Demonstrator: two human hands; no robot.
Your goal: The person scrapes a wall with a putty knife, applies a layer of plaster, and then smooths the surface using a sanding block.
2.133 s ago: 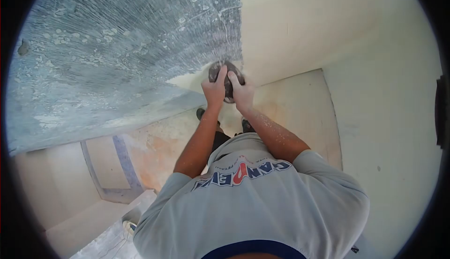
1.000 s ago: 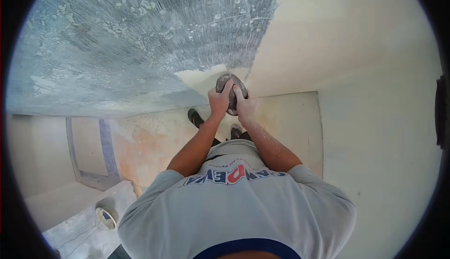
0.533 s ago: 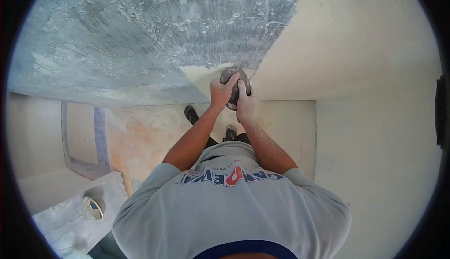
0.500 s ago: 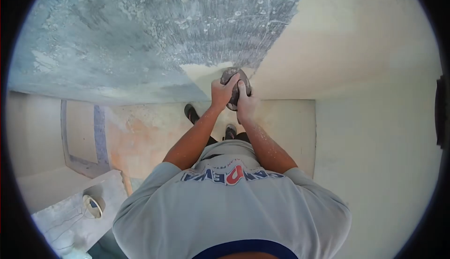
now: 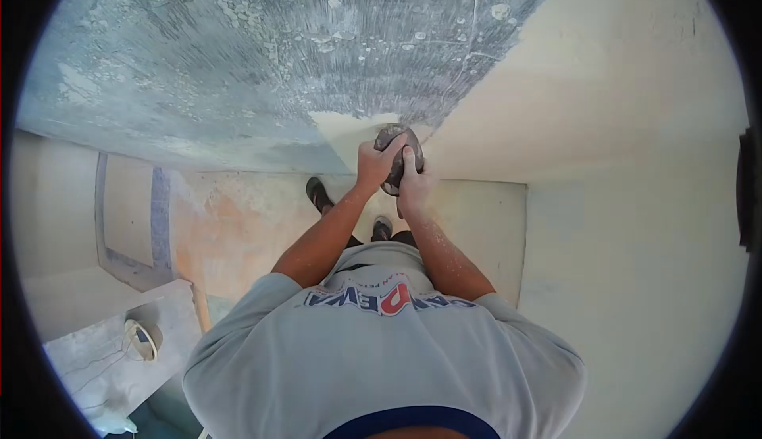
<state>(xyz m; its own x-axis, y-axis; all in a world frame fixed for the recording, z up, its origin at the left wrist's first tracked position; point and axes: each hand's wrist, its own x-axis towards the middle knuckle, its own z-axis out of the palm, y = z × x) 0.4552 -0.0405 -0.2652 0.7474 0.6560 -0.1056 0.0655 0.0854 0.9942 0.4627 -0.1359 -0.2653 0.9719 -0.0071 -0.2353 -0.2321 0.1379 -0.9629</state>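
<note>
Both my hands grip a dark oval hand tool [image 5: 394,182] smeared with pale dust; its exact kind I cannot make out. My left hand [image 5: 371,166] wraps its left side, thumb laid across the top. On the right side my right hand [image 5: 415,187] is closed around it, whitened by dust, thumb pointing up along it. The tool is at the lower part of the wall [image 5: 357,58], by a pale patch [image 5: 337,127] bordering the blue-grey scuffed surface. Its underside is hidden, so contact with the wall cannot be seen.
My shoes [image 5: 319,194] stand on the dusty floor [image 5: 218,217] close to the wall base. A plain pale wall [image 5: 627,280] rises on the right. At lower left, a whitish board or bench [image 5: 178,312] carries a round container [image 5: 143,340]. A blue-edged panel [image 5: 161,217] is at left.
The view has tilted slightly, shifting the wall and floor. My hands and the oval tool sit a little lower in view, still gripped the same way.
</note>
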